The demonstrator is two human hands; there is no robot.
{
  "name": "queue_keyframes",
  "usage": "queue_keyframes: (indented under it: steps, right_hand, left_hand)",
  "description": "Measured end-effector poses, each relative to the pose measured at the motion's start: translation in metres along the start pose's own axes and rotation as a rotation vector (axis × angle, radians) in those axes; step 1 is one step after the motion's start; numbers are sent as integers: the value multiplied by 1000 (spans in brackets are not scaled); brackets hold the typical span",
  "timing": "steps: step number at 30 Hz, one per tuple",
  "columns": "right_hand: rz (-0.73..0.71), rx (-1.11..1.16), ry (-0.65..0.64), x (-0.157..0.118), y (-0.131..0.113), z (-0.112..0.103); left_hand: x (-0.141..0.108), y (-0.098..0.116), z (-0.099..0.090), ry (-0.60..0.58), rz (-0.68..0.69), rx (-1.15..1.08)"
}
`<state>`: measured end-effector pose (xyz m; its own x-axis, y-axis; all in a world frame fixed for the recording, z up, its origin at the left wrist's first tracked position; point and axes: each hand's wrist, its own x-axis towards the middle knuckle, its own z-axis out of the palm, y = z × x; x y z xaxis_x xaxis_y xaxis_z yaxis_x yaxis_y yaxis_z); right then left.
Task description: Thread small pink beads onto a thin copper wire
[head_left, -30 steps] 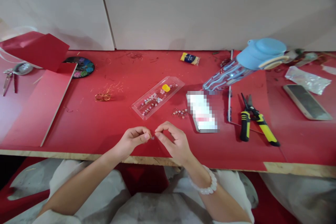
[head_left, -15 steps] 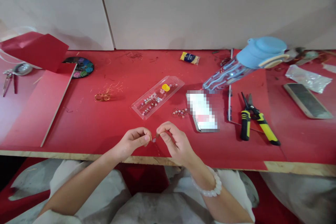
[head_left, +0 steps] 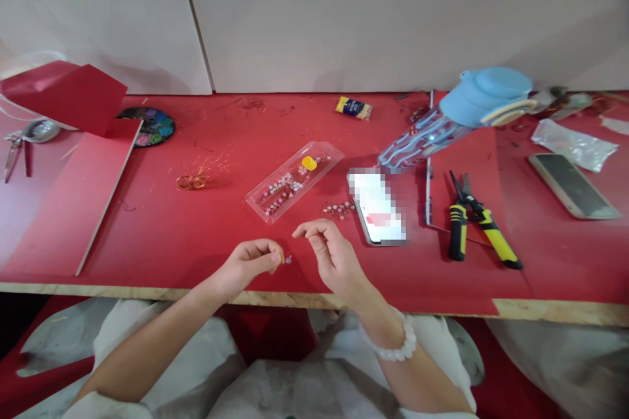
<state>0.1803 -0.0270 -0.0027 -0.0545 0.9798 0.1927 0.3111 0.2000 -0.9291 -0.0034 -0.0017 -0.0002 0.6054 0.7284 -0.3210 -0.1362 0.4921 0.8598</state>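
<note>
My left hand [head_left: 249, 263] pinches a tiny pale bead [head_left: 287, 260] on a thin wire between thumb and forefinger, low over the red workbench [head_left: 147, 236]. My right hand [head_left: 330, 252] hangs just to the right of that bead, apart from it, with its fingers loosely spread and nothing visible in them. A white beaded bracelet [head_left: 396, 344] circles my right wrist. Beyond my hands lies a clear plastic tray [head_left: 293, 182] holding small pink and white beads and a yellow piece. A loose cluster of red beads [head_left: 338, 209] sits to its right.
A phone with a pixelated screen [head_left: 377, 208] lies right of the beads. Further right are yellow-handled snips [head_left: 479, 226], a blue-capped bottle [head_left: 442, 131] and a second phone [head_left: 572, 186]. Copper wire scraps [head_left: 191, 181] lie left of the tray, near a raised red board [head_left: 73, 193].
My right hand has let go of the bead and wire and lifted away up and to the right, its fingers opening. My left hand stays in place, still pinching.
</note>
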Motion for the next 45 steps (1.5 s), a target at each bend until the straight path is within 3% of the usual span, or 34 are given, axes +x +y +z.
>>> queue_keyframes:
  steps: [5, 7, 9, 12, 18, 22, 26, 30, 34, 38, 45]
  right_hand:
    - [304, 680, -103, 2, 0, 8]
    - [388, 789, -152, 5, 6, 7]
    - [425, 725, -138, 10, 11, 1]
    - [392, 386, -94, 15, 15, -10]
    - [217, -341, -86, 15, 20, -21]
    - [82, -557, 32, 17, 27, -23]
    - [-229, -539, 233, 13, 14, -18]
    - [-434, -446, 161, 0, -7, -3]
    - [-424, -484, 70, -5, -9, 12]
    - [-379, -497, 96, -4, 0, 20]
    - [-313, -341, 116, -7, 1, 26]
  left_hand:
    - [1, 0, -1, 25, -12, -18]
    - [1, 1, -1, 21, -13, -62]
    - [1, 3, 0, 20, -9, -101]
    - [1, 4, 0, 36, 5, -106]
    - [1, 5, 2, 45, -10, -92]
    - [1, 4, 0, 70, 27, -48]
    - [2, 2, 0, 144, 78, 44]
    - [3, 2, 4, 214, 92, 65]
    - [4, 1, 5, 262, 80, 22]
    - [4, -2, 5, 258, 94, 9]
    - [1, 3, 8, 272, 221, 174]
